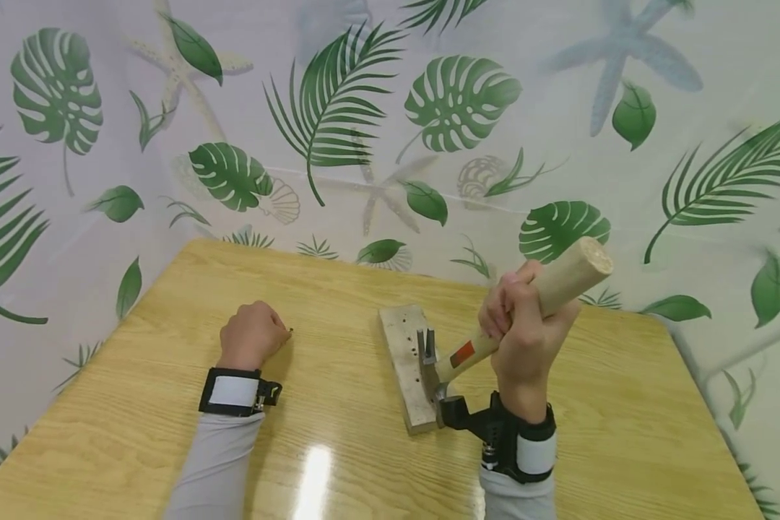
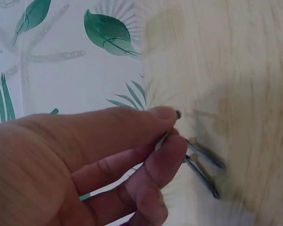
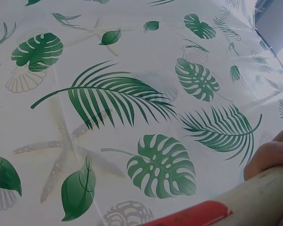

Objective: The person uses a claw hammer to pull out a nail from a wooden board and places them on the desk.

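My right hand [image 1: 526, 339] grips the wooden handle of a claw hammer [image 1: 568, 278]. Its metal head is down at the right side of a pale wooden block [image 1: 403, 361], which has several dark spots along its top. In the right wrist view, fingers [image 3: 273, 157] wrap the handle near a red band [image 3: 193, 214]. My left hand [image 1: 250, 336], left of the block, pinches a small nail [image 2: 178, 114] between thumb and index finger; only its dark end shows. Two more nails [image 2: 205, 153] stick out past the fingers; I cannot tell whether they are held.
Block and hands are over a yellow wood-grain table [image 1: 338, 404]. Behind it and at its sides hangs a white sheet [image 1: 357, 224] printed with green leaves and starfish. Each wrist wears a black strap [image 1: 230, 392] with a camera mount.
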`<action>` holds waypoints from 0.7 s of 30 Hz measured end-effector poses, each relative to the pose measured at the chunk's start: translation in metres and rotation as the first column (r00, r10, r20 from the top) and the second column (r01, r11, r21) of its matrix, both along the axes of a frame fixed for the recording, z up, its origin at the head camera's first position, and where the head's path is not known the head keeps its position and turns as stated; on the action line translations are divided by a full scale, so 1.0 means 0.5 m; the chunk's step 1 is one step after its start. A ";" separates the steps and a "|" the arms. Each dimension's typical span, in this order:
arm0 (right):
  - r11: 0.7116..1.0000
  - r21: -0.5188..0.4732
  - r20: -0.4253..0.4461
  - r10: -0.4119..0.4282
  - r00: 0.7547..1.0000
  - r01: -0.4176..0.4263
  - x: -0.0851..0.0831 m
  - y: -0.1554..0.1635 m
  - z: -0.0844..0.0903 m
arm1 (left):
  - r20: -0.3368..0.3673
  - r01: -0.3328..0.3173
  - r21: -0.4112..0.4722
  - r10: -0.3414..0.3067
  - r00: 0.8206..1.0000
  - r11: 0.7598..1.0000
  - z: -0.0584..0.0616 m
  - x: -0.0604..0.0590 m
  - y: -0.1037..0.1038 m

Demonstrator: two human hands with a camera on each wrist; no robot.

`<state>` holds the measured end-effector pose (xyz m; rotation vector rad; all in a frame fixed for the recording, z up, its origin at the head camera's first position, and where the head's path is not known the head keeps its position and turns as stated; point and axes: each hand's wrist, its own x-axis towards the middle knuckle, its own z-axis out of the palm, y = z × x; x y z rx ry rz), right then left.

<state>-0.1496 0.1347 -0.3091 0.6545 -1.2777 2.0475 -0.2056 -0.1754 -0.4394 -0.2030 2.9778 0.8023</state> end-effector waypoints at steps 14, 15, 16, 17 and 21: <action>0.998 0.036 0.009 -0.046 0.999 0.046 -0.001 0.006 -0.002 | 0.102 -0.070 -0.056 0.075 0.992 0.996 -0.008 -0.001 0.007; 0.998 0.037 0.010 -0.048 0.999 0.047 -0.001 0.007 -0.003 | 0.105 -0.070 -0.059 0.076 0.992 0.996 -0.007 0.000 0.007; 0.998 0.036 0.010 -0.047 0.999 0.046 -0.001 0.008 -0.003 | 0.107 -0.069 -0.060 0.075 0.991 0.996 -0.007 0.000 0.007; 0.998 0.034 0.009 -0.045 0.999 0.045 -0.001 0.008 -0.004 | 0.109 -0.069 -0.063 0.075 0.991 0.996 -0.006 0.000 0.008; 0.998 0.037 0.008 -0.044 0.999 0.043 -0.002 0.010 -0.002 | 0.105 -0.065 -0.069 0.072 0.992 0.995 -0.007 -0.001 0.010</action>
